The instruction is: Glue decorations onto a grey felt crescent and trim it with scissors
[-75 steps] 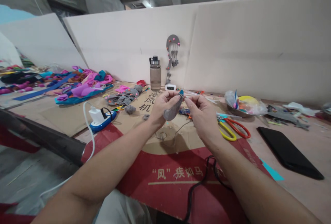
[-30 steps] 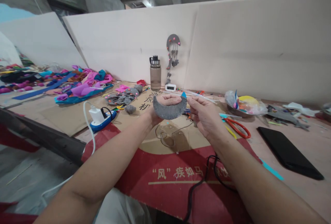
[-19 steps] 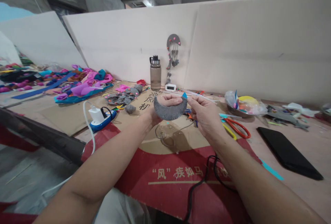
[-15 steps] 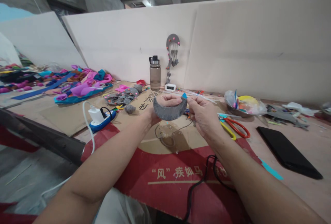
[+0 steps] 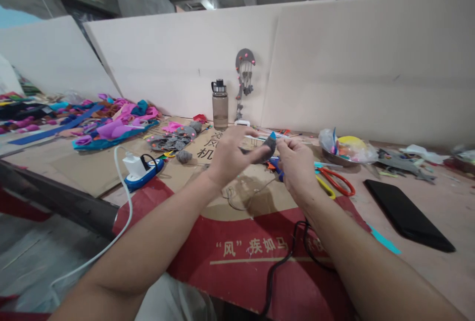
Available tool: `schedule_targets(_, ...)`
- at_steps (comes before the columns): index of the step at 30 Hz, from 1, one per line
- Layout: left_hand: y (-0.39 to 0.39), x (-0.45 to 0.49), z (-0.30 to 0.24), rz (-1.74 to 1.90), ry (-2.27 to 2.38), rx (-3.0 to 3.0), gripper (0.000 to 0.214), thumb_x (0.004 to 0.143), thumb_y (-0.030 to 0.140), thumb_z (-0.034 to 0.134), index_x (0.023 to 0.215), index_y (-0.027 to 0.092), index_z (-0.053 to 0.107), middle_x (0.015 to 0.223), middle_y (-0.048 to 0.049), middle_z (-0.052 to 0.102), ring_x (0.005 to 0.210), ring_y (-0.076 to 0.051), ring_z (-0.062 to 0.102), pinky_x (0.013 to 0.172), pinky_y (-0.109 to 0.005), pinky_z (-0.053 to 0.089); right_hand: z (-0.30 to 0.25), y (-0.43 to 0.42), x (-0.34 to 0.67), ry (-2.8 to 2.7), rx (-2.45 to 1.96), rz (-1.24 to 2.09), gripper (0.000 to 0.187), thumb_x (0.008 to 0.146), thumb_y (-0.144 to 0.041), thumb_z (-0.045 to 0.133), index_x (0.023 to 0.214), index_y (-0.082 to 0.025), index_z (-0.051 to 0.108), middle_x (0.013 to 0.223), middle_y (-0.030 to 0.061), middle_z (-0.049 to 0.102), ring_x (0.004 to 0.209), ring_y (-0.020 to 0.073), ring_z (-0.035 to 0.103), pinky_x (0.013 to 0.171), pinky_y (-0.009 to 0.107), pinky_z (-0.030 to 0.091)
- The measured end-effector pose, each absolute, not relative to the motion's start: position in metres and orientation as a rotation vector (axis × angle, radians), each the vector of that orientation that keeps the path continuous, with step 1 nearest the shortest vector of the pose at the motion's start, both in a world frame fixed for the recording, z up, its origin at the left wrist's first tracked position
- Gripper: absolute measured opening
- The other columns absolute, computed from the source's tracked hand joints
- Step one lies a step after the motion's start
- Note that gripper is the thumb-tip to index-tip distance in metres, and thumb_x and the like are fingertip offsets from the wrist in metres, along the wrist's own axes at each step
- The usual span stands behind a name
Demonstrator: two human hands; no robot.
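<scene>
A grey felt crescent (image 5: 270,149) is up over the table, mostly hidden behind my left hand. At its right tip shows a small blue pointed piece (image 5: 273,135). My right hand (image 5: 298,162) is closed in a pinch at that tip. My left hand (image 5: 232,155) has thumb and fingers apart, with the thumb lying across the front of the crescent. Below on the cardboard lies a loose loop of thin cord (image 5: 239,206). A similar crescent hanging (image 5: 245,59) with pink dots and strung grey pieces is on the white panel.
Scissors with red handles (image 5: 339,182) and a black phone (image 5: 408,214) lie right. A metal bowl (image 5: 343,159) stands behind them. A bottle (image 5: 220,108), a grey yarn ball (image 5: 183,157), a blue power strip (image 5: 144,175) and coloured felt (image 5: 118,128) are left.
My left hand has turned and spread its fingers, now covering most of the crescent that showed fully before. My right hand stays pinched at the tip. The view has shifted slightly.
</scene>
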State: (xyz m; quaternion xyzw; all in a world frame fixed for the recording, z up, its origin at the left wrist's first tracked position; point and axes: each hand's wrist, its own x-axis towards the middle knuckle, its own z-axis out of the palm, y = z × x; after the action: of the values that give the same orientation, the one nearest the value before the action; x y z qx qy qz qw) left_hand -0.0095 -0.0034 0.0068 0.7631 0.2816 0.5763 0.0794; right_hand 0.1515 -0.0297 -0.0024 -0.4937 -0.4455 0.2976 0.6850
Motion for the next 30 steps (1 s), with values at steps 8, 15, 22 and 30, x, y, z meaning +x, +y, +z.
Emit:
schedule_targets(8,-0.009,0.004,-0.01,1.439,1.236,2.816,0.048,0.079,0.053,0.073,0.107,0.018,0.059,0.11,-0.0122,0.069,0.106,-0.029,0.062,0.095,-0.043,0.042,-0.009,-0.034,0.142,-1.111,-1.129,0.575,0.023,0.076,-0.041,0.062,0.075,-0.018,0.063,0.063,-0.004,0.05,0.055,0.0089,0.04,0.05,0.023,0.034)
schedule_targets(15,-0.011,0.01,-0.011,1.485,1.195,2.58,0.025,0.082,0.029,0.068,0.101,0.016,0.061,0.1,-0.0103,0.07,0.096,-0.024,0.064,0.084,-0.036,0.047,-0.008,-0.038,0.14,-1.179,-1.116,0.586,0.029,0.078,-0.047,0.064,0.079,-0.018,0.066,0.063,-0.0034,0.054,0.055,0.01,0.042,0.052,0.024,0.034)
schedule_targets(22,-0.009,0.009,-0.006,1.419,0.921,2.092,0.012,0.086,0.022,0.059,0.093,0.017,0.067,0.09,-0.0042,0.073,0.082,-0.014,0.065,0.075,-0.027,0.047,-0.004,-0.041,0.138,-1.193,-1.074,0.637,0.027,0.078,-0.046,0.063,0.079,-0.02,0.065,0.061,-0.0045,0.052,0.052,0.0099,0.04,0.053,0.025,0.034)
schedule_targets(30,-0.008,0.01,-0.003,1.347,0.832,1.669,0.012,0.08,0.025,0.067,0.086,0.015,0.068,0.081,-0.0037,0.073,0.07,-0.012,0.064,0.065,-0.023,0.047,-0.004,-0.044,0.135,-1.216,-1.076,0.601,0.023,0.08,-0.042,0.062,0.081,-0.019,0.066,0.07,-0.0015,0.06,0.061,0.0118,0.048,0.059,0.026,0.039)
